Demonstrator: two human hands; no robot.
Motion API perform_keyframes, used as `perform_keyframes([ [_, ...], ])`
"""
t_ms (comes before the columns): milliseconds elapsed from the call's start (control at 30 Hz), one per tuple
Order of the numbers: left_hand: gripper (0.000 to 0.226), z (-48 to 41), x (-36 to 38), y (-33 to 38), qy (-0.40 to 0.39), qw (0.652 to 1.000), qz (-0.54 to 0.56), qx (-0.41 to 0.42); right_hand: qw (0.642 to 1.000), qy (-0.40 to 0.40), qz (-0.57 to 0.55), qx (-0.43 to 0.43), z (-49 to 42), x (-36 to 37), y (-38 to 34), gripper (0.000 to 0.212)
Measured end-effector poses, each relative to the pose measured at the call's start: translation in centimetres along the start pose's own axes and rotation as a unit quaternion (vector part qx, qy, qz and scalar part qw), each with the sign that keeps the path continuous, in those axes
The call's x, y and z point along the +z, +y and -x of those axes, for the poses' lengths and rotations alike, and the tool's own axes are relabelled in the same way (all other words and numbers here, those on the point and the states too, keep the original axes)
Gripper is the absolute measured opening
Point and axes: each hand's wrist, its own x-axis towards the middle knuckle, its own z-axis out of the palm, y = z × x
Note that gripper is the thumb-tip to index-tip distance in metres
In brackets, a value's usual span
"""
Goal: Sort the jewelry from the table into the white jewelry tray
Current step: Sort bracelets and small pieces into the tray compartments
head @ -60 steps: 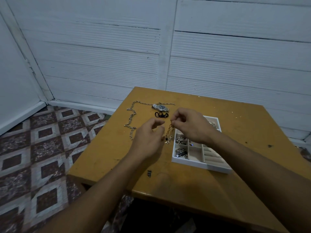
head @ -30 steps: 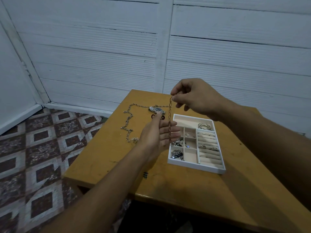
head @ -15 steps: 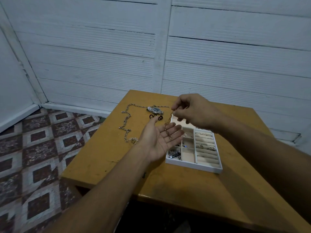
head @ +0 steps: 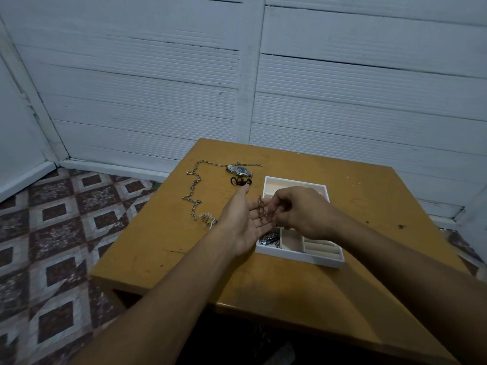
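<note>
Along the left edge of the worktop (head: 158,246) the long silver chain (head: 193,191) is lying as before, with the watch (head: 239,170) and a black piece (head: 240,181) near the far edge. We are holding our left hand (head: 245,219) palm up, fingers relaxed and open, just above the left side of the white jewelry tray (head: 326,260). The small chain (head: 262,210) is now gathering on that palm instead of dangling as it was a second ago. Our right hand (head: 303,212) is coming down to meet the left, its curled fingertips pinching the small chain's upper end, and it is covering the tray's middle compartments.
</note>
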Motion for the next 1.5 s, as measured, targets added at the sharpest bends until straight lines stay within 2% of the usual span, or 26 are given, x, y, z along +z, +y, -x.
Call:
perform_keyframes([
  [433, 0.064, 0.5, -0.1, -0.2, -0.001, 1.000, -0.013, -0.018, 0.998, 0.055, -0.019, 0.000, -0.7, 2.0, 0.6, 0.015],
  [733, 0.064, 1.6, 0.0, 0.1, 0.011, 0.999, -0.033, -0.017, 0.995, 0.070, -0.063, 0.009, 0.1, 2.1, 0.9, 0.025],
  [900, 0.054, 2.2, -0.4, -0.1, 0.020, 0.998, -0.066, 0.007, 0.996, 0.064, -0.067, 0.016, 0.3, 2.0, 1.2, 0.018],
  [1033, 0.031, 2.5, -2.0, -0.5, 0.071, 0.986, -0.120, 0.086, 0.995, 0.069, -0.071, 0.012, 0.1, 2.2, 1.0, 0.011],
  [1100, 0.020, 2.6, -3.6, -0.5, 0.125, 0.956, -0.221, 0.145, 0.995, 0.065, -0.071, 0.011, -0.1, 2.6, 0.7, 0.010],
  [1167, 0.017, 3.0, -5.4, -0.4, 0.159, 0.896, -0.359, 0.209, 0.997, 0.058, -0.057, 0.008, -0.3, 3.0, 0.4, 0.006],
  [1233, 0.023, 3.5, -7.2, -0.2, 0.174, 0.835, -0.453, 0.259, 0.998, 0.055, -0.038, 0.003, -0.5, 3.4, 0.1, 0.006],
  [1333, 0.030, 4.0, -9.6, -0.1, 0.184, 0.772, -0.530, 0.299, 0.999, 0.051, 0.016, -0.005, -1.2, 4.0, -0.4, 0.008],
  [1400, 0.033, 4.2, -10.7, -0.2, 0.189, 0.731, -0.576, 0.314, 0.994, 0.046, 0.098, -0.011, -1.9, 4.5, -0.7, 0.011],
  [1500, 0.037, 4.1, -11.4, -0.6, 0.183, 0.692, -0.618, 0.324, 0.981, 0.025, 0.191, -0.004, -2.9, 5.0, -1.1, 0.017],
])
